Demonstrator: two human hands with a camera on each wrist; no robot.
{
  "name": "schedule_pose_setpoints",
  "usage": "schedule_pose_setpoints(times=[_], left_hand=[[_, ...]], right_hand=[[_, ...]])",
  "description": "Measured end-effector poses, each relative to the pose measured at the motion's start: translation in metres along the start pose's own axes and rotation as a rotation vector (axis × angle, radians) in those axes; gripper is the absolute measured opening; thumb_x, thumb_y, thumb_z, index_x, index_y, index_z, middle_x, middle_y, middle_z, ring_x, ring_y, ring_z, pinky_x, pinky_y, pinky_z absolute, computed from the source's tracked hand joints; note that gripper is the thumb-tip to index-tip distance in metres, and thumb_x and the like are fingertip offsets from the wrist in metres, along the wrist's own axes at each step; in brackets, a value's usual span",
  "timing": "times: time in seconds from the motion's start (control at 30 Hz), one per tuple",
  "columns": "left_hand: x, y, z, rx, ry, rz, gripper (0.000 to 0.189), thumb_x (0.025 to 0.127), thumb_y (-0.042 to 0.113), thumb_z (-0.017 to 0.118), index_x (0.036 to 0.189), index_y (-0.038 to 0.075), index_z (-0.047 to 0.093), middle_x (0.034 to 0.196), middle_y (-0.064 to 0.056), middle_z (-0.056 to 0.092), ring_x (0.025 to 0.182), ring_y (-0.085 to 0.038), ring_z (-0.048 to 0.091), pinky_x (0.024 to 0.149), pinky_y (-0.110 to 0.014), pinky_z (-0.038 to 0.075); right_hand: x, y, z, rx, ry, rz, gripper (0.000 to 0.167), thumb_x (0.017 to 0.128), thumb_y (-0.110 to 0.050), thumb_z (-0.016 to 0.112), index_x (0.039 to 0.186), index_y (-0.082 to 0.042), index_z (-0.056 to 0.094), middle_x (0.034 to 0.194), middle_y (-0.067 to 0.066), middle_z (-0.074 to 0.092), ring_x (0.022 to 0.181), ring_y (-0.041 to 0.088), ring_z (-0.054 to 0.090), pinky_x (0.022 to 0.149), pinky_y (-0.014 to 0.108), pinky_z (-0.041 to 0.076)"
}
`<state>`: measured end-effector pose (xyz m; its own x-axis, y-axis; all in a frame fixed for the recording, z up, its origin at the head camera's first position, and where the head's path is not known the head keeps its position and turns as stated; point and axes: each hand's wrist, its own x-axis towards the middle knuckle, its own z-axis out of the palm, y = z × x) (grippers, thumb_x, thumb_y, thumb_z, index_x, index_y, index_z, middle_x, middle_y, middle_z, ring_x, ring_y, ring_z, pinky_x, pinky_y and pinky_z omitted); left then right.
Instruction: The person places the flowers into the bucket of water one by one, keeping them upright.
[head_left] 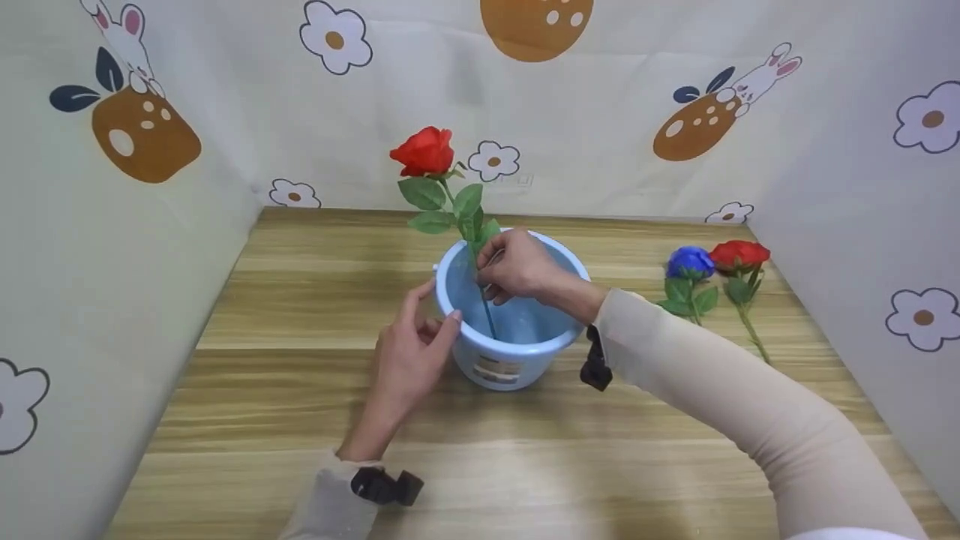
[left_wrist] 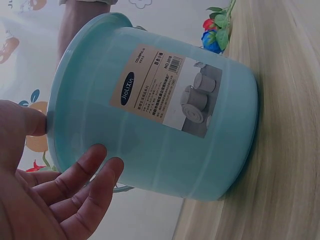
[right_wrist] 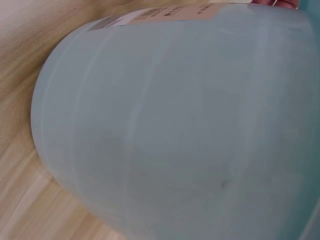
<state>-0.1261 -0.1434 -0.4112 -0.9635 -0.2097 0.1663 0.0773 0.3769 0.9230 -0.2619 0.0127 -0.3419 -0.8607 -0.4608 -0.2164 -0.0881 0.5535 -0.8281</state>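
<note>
A light blue bucket (head_left: 517, 347) stands upright on the wooden table, its printed label (left_wrist: 162, 92) facing the front. My right hand (head_left: 517, 264) is over the bucket's opening and pinches the green stem of a red rose (head_left: 426, 152). The bloom and leaves rise above the rim, and the lower stem slants down inside the bucket. My left hand (head_left: 412, 345) rests at the bucket's left side, thumb touching the rim and fingers loosely bent by the outer wall. The right wrist view mostly shows the bucket's wall (right_wrist: 150, 125); the right hand is hidden there.
On the table to the right lie a blue rose (head_left: 690, 262) and another red rose (head_left: 740, 255), partly behind my right sleeve (head_left: 720, 390). Patterned cloth walls (head_left: 420, 75) enclose the wooden table (head_left: 300, 390) at the back and both sides.
</note>
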Motion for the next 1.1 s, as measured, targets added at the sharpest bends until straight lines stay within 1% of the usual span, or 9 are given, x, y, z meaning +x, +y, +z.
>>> schedule_pose_setpoints(times=[0.3,0.43,0.5,0.6,0.67,0.73,0.83,0.9,1.1], left_hand=[[0.000,-0.001,0.000,0.008,0.005,0.002,0.056,0.102,0.034,0.068,0.152,0.016,0.052,0.077,-0.001,0.069,0.071,-0.017,0.064,0.065,-0.033,0.052],[0.000,-0.001,0.000,0.017,0.013,0.009,0.055,0.102,0.034,0.068,0.151,0.015,0.053,0.077,-0.001,0.070,0.071,-0.017,0.064,0.065,-0.032,0.051],[0.000,-0.001,0.000,0.017,0.013,0.005,0.055,0.102,0.034,0.068,0.152,0.016,0.053,0.077,-0.001,0.070,0.071,-0.018,0.064,0.065,-0.032,0.051],[0.000,-0.001,0.000,0.013,0.006,-0.010,0.055,0.102,0.034,0.068,0.153,0.017,0.052,0.078,-0.002,0.069,0.071,-0.018,0.063,0.066,-0.033,0.051],[-0.001,-0.002,0.000,0.007,0.006,-0.012,0.056,0.102,0.034,0.068,0.153,0.018,0.052,0.078,-0.001,0.069,0.071,-0.017,0.063,0.066,-0.033,0.051],[-0.002,-0.002,0.000,-0.002,0.007,-0.008,0.055,0.102,0.034,0.069,0.152,0.018,0.052,0.077,-0.001,0.069,0.070,-0.017,0.063,0.066,-0.033,0.051],[-0.003,-0.002,0.000,-0.012,0.009,0.004,0.055,0.102,0.033,0.068,0.152,0.018,0.052,0.076,-0.001,0.069,0.069,-0.016,0.063,0.065,-0.033,0.051],[-0.003,-0.002,0.000,-0.015,0.004,0.005,0.055,0.102,0.034,0.068,0.152,0.018,0.052,0.077,-0.002,0.069,0.070,-0.017,0.063,0.065,-0.033,0.052],[-0.002,-0.002,0.000,-0.020,-0.017,-0.009,0.057,0.103,0.035,0.067,0.154,0.019,0.049,0.080,-0.002,0.068,0.072,-0.018,0.062,0.067,-0.033,0.051]], right_hand=[[0.003,0.000,0.002,-0.028,0.001,0.017,0.006,0.095,0.000,0.070,0.100,0.003,0.069,0.081,0.012,0.071,0.057,0.015,0.070,0.060,0.031,0.062],[0.004,0.000,0.003,-0.036,0.007,0.015,0.004,0.095,0.000,0.068,0.097,0.003,0.069,0.082,0.011,0.070,0.058,0.014,0.070,0.059,0.031,0.062],[0.004,0.000,0.004,-0.050,0.010,0.009,0.002,0.095,0.000,0.068,0.095,0.001,0.069,0.083,0.011,0.069,0.059,0.014,0.069,0.059,0.030,0.062],[0.004,0.000,0.004,-0.065,0.011,0.003,0.004,0.096,-0.001,0.068,0.092,-0.002,0.069,0.084,0.011,0.069,0.061,0.014,0.070,0.059,0.030,0.062],[0.004,0.000,0.004,-0.064,0.004,-0.001,0.002,0.095,-0.001,0.069,0.094,-0.001,0.070,0.085,0.011,0.069,0.062,0.014,0.070,0.058,0.029,0.061],[0.003,0.000,0.003,-0.056,-0.006,-0.004,0.002,0.095,-0.002,0.069,0.097,0.000,0.070,0.086,0.011,0.069,0.063,0.015,0.071,0.059,0.029,0.061],[0.001,-0.001,0.000,-0.037,-0.014,-0.005,0.008,0.094,-0.003,0.071,0.101,0.002,0.070,0.088,0.010,0.069,0.064,0.016,0.072,0.060,0.029,0.061],[0.000,-0.002,-0.003,-0.032,-0.011,0.000,0.009,0.094,-0.004,0.071,0.101,0.001,0.070,0.090,0.010,0.069,0.066,0.017,0.072,0.061,0.030,0.062],[-0.004,-0.001,-0.013,-0.028,0.011,0.005,0.009,0.094,-0.006,0.071,0.099,0.001,0.074,0.086,0.013,0.074,0.067,0.017,0.073,0.061,0.030,0.062]])
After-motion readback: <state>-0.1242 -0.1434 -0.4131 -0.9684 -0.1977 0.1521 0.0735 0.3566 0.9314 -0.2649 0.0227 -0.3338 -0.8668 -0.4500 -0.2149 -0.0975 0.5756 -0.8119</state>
